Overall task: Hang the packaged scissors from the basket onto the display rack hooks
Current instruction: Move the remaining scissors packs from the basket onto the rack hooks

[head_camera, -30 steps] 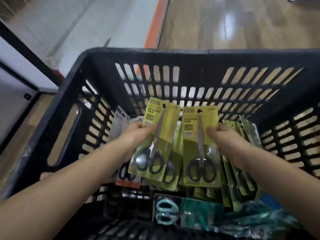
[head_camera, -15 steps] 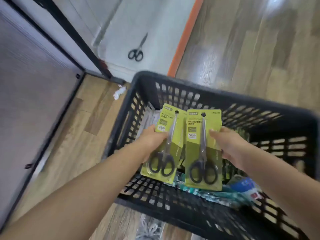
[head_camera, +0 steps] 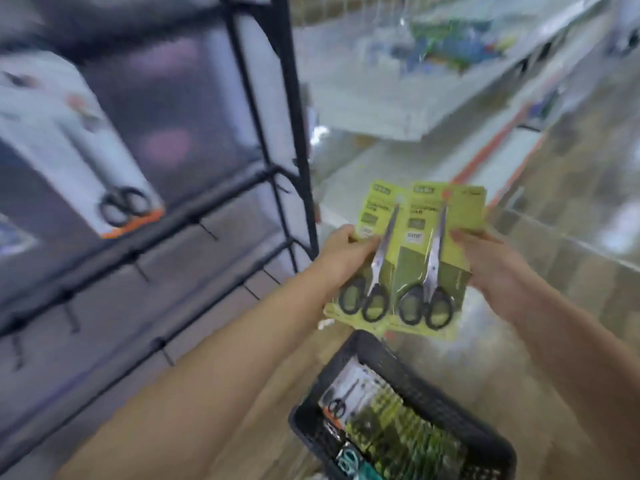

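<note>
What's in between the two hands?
In the head view, two yellow-green scissors packs sit side by side between them: the left hand grips the left pack, the right hand grips the right pack.

Two yellow-green card packs of black-handled scissors [head_camera: 367,258] [head_camera: 437,261] are counted in the air, one held by each of two hands [head_camera: 343,258] [head_camera: 491,268]. One black slotted plastic basket [head_camera: 429,393] is seen below, its blurred packs uncountable. One white carded scissors pack [head_camera: 86,161] is seen on one black wire display rack [head_camera: 287,133].
</note>
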`<act>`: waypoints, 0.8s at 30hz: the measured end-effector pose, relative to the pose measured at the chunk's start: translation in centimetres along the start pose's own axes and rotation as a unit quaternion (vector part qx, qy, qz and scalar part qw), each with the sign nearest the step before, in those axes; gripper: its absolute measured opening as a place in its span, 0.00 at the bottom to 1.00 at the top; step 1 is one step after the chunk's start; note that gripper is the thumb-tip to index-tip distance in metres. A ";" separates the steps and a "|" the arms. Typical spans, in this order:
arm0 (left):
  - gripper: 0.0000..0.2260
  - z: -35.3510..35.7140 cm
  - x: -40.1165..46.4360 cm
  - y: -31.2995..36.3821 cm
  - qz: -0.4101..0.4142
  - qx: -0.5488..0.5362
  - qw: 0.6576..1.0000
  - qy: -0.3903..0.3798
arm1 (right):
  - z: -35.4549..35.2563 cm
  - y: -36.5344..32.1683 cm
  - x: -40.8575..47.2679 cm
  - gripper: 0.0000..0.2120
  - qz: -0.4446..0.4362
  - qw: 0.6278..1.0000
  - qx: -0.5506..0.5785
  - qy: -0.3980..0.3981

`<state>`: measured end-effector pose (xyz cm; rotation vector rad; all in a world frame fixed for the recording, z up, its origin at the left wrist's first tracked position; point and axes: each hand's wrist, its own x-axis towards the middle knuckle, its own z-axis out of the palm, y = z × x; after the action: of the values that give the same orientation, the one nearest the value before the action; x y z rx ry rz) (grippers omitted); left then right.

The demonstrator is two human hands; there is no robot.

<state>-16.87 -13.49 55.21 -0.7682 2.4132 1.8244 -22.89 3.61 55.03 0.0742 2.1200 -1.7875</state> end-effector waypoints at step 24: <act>0.05 -15.6 -39.1 -20.9 -0.224 -0.312 0.804 0.453 | 21.3 5.7 -27.3 0.29 0.040 0.882 -0.253 -0.395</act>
<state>29.96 -17.36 53.27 -2.4879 1.5117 2.3254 9.20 -10.50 55.24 -0.5911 1.8210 -0.9039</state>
